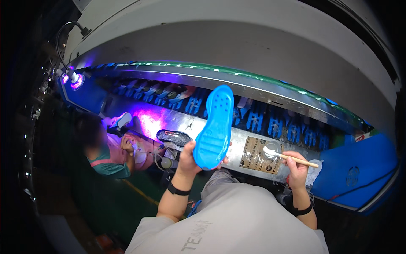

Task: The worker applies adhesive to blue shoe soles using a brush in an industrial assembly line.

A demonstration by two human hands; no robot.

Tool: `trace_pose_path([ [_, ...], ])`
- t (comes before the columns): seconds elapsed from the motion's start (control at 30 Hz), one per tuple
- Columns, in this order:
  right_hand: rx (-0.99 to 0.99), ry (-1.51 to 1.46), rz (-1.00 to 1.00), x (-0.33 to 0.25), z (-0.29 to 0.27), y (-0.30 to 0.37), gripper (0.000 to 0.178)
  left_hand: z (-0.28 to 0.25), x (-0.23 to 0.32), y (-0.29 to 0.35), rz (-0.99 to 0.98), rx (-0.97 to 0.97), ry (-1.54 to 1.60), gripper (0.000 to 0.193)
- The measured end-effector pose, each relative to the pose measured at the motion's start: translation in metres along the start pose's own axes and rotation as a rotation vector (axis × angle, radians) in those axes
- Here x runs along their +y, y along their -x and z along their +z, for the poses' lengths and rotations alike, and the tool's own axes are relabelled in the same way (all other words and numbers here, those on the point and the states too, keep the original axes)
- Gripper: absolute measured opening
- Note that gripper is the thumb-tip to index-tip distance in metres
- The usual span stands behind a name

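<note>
In my left hand (188,158) I hold up a bright blue shoe sole (215,127), with small round dimples at its upper end and ridges lower down. My thumb is at its left edge and fingertips show at the right edge; the rest of the fingers are behind it. My right hand (297,170) grips a wooden-handled brush (301,160). The brush's white head is over a round clear dish (278,148). Under the dish lies a printed brown cardboard sheet (250,158) on the metal ledge (237,146).
Blue clamp-like holders (275,127) line the machine behind the ledge, some carrying shoes. A dark shoe piece (174,137) lies on the ledge. At left, a co-worker (111,148) handles a shoe near a purple lamp (77,80). A crumpled white cloth (314,172) lies beyond my right hand.
</note>
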State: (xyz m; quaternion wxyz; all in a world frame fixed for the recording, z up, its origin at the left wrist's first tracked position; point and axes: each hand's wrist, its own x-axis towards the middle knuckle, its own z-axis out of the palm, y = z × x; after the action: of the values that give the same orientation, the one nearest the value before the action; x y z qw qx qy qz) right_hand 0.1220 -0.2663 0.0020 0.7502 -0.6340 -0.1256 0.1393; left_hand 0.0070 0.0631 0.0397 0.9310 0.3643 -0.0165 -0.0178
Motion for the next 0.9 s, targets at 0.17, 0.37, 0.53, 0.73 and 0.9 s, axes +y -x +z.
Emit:
trace_pose_path([
  [0.17, 0.057, 0.089, 0.021, 0.010, -0.002, 0.000, 0.020, -0.006, 0.124, -0.092, 0.259, -0.100, -0.235, 0.088],
  [0.37, 0.069, 0.087, 0.105, 0.019, 0.011, -0.013, 0.019, -0.081, 0.240, -0.168, 0.629, 0.061, 0.086, 0.044],
  [0.53, 0.116, 0.098, 0.116, 0.024, 0.007, -0.010, 0.019, -0.109, 0.265, -0.181, 0.656, 0.238, -0.025, 0.042],
  [0.73, 0.167, 0.099, 0.167, 0.036, -0.003, -0.006, 0.018, -0.139, 0.297, -0.181, 0.714, 0.431, -0.196, 0.039],
  [0.9, 0.168, 0.478, 0.124, 0.056, -0.017, -0.011, 0.017, -0.166, 0.304, -0.173, 0.766, 0.592, -0.336, 0.037],
])
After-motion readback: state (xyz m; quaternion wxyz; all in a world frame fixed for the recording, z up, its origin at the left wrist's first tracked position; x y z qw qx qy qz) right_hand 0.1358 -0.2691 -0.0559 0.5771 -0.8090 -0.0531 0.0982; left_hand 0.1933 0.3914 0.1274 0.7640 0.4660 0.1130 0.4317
